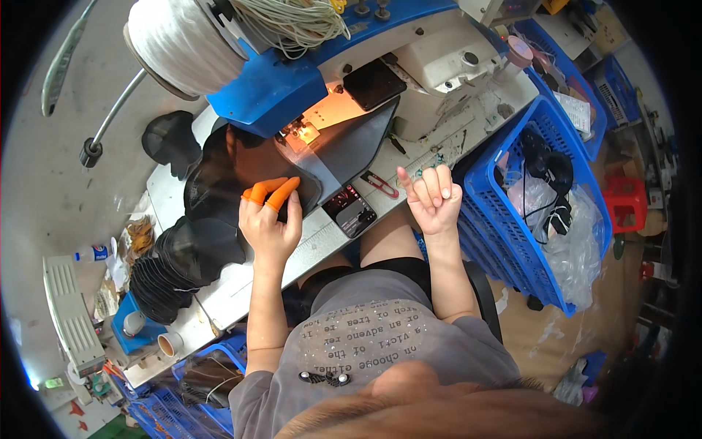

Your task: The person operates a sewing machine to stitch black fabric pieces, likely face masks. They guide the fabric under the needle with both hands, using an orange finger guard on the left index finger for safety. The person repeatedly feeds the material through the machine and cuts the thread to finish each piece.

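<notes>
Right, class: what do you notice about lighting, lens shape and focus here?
Head view: warm light glows around the needle area; head view: black corners frame the rounded fisheye image; head view: the hair along the lower edge looks soft.

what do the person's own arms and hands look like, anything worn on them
The left hand wears snug, tube-shaped orange finger covers on at least two fingers. The right hand shows no glove or finger covers. Both forearms are bare below short, plain grey sleeves.

A sewing workshop: sewing machine point(267, 91), white spool point(179, 45), black cut pieces point(216, 179), stacked crates point(504, 216).
</notes>
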The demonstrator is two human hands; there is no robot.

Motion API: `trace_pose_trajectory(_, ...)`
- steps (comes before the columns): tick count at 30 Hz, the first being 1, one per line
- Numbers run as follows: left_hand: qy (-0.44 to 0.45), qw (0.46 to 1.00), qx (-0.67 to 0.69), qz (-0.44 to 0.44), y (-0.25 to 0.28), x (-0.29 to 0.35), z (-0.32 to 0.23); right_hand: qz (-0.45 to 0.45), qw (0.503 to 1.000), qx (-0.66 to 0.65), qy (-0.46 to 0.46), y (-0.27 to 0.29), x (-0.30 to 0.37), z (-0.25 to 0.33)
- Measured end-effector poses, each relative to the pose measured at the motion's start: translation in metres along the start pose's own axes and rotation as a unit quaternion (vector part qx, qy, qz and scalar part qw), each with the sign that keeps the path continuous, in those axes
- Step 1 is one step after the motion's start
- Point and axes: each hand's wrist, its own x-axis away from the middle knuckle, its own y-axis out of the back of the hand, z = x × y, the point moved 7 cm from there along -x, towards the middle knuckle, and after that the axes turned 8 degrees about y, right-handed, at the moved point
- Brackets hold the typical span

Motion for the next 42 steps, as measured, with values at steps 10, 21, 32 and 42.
trace_pose_trajectory(10,-0.002,1.000,0.000,-0.003,0.001,-0.001,-0.001,0.007,0.998,-0.024,-0.053,-0.001,0.003,-0.005)
trace_pose_trajectory(21,-0.002,1.000,0.002,-0.004,0.001,-0.001,-0.002,0.042,0.996,-0.015,-0.071,-0.004,0.005,-0.011)
trace_pose_trajectory(32,0.006,0.995,-0.058,0.076,-0.003,0.008,0.001,0.056,0.994,0.030,-0.094,-0.008,0.008,-0.024)
trace_pose_trajectory(42,-0.067,0.970,-0.117,0.202,0.011,-0.005,-0.019,0.127,0.943,0.303,-0.058,-0.048,-0.008,-0.050)
